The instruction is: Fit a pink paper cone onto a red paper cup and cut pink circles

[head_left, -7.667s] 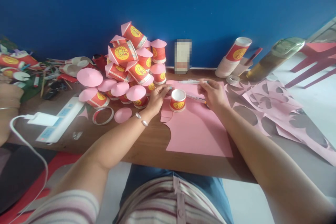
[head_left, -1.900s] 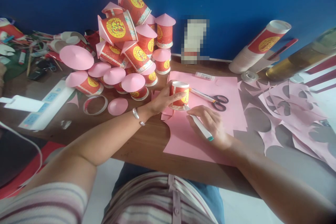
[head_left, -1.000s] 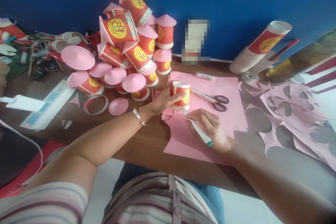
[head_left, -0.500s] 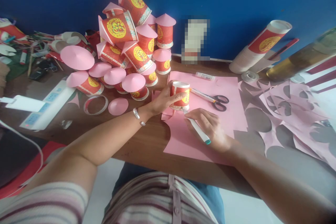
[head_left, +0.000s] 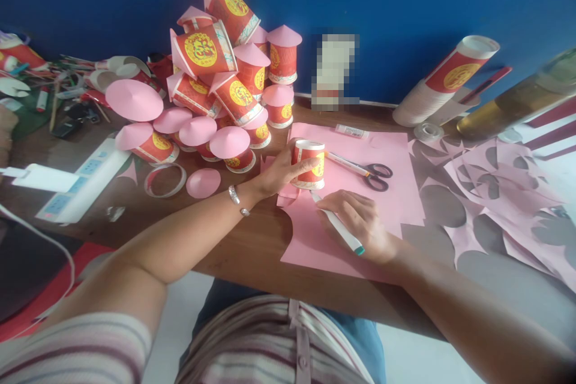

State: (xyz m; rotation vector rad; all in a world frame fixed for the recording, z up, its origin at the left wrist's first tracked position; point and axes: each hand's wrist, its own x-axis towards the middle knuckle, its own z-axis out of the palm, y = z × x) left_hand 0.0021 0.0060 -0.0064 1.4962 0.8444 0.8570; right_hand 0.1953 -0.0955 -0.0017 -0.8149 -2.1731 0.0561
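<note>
Head view: a small red paper cup with a yellow emblem [head_left: 308, 164] is stood rim-down on a pink sheet of paper [head_left: 360, 204] spread over the brown wooden table [head_left: 252, 240], near the sheet's left edge. The cup is gripped by the left hand [head_left: 281, 171], whose fingers are curled about its side with the thumb laid across its front; a silver bracelet [head_left: 236, 199] is worn at that wrist. A white marker pen with a green end [head_left: 338, 225] is pinched in the closed fingers of the right hand [head_left: 360, 222], and its tip is set against the foot of the cup on the side nearest the person. Just beyond the cup, black-handled scissors [head_left: 366, 168] are laid on the same sheet, and a small white tube [head_left: 351, 131] is seen near the sheet's far edge. To the left, a heap of red cups topped with pink paper cones [head_left: 225, 84] is piled against the blue wall [head_left: 405, 0]. A white power strip [head_left: 76, 183] is placed further left. Pink offcuts with round holes [head_left: 495, 192] are spread at the right, behind which a leaning stack of paper cups [head_left: 443, 81] is found.
</note>
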